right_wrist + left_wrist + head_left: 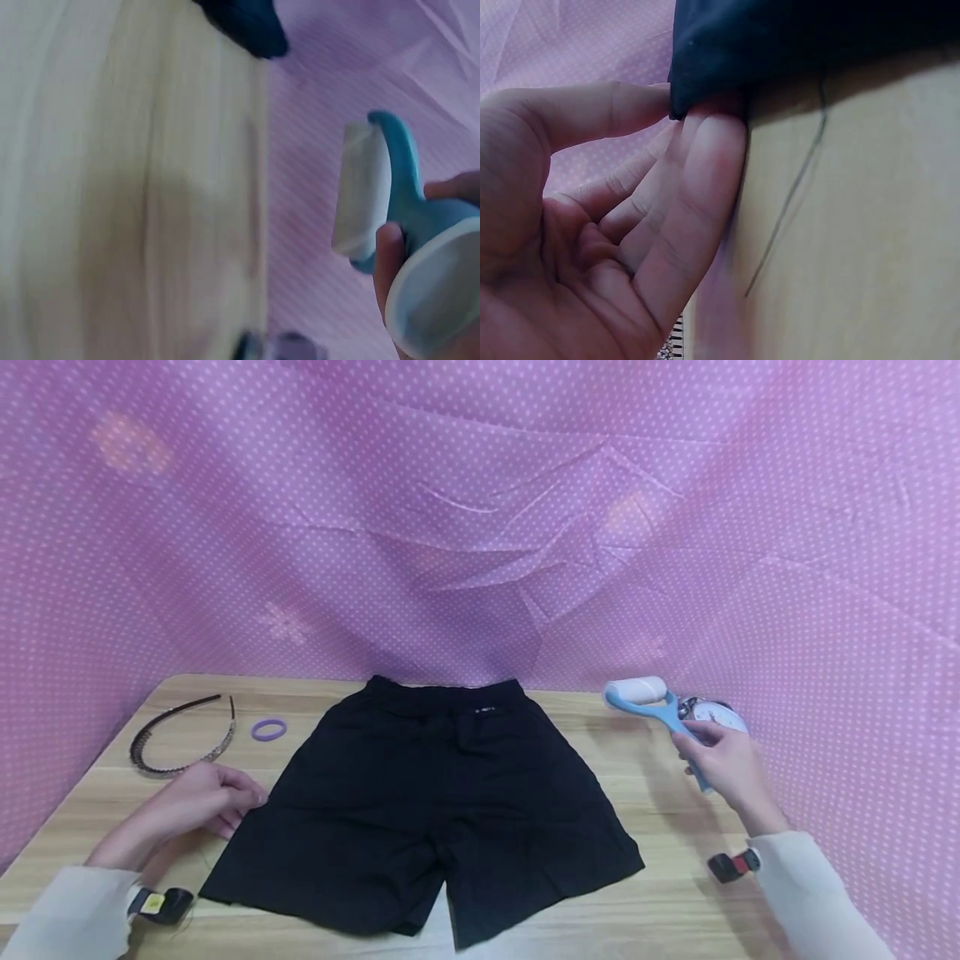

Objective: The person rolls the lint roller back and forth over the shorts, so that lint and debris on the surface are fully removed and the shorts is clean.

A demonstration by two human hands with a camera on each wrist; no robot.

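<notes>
A pair of black shorts [442,777] lies spread on the wooden table, waistband at the far side, legs toward me. At its left edge my left hand [198,802] pinches the fabric between thumb and fingers; the left wrist view shows the dark cloth [720,60] between them. My right hand [723,764] grips the blue handle of a lint roller [660,714], raised over the right side of the table. The white roll [361,187] points away from the hand and is apart from the shorts.
Left of the shorts lie a dark toothed headband [150,727] and a purple ring-shaped band [268,730]. A white-faced round clock [716,717] stands behind my right hand, partly covered. Pink dotted cloth [480,527] hangs around the table [675,893]. A dark thread [795,195] shows near my left hand.
</notes>
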